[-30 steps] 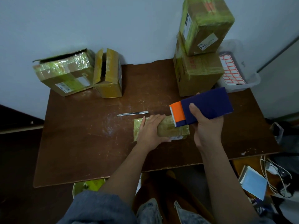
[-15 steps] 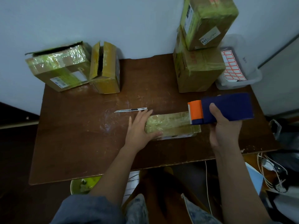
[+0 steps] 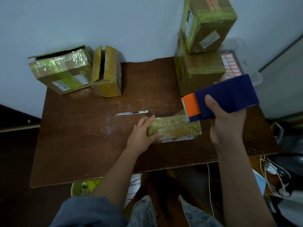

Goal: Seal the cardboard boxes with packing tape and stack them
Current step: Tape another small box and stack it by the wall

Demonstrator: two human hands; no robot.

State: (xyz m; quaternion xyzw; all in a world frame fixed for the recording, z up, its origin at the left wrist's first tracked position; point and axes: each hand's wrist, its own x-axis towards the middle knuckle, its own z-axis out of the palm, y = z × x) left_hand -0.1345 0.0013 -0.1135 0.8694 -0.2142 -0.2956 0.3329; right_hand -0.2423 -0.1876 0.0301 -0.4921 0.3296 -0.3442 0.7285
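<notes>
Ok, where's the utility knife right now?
The utility knife lies flat mid-table, just beyond the left hand, left of the tape dispenser.

Brown table (image 3: pixel 78 145), scratched; utility knife (image 3: pixel 132 112) lying flat mid-table. Clear bin (image 3: pixel 255 76) with red-bordered label sheet (image 3: pixel 230 66) at far right corner. White cables (image 3: pixel 270 174) on floor

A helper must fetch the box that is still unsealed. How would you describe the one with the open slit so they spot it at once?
Look to the table's far left, by the wall, where two boxes sit side by side. Take the right one, the yellow box: it is narrower than its neighbour, and a dark gap runs between its top flaps.
</notes>
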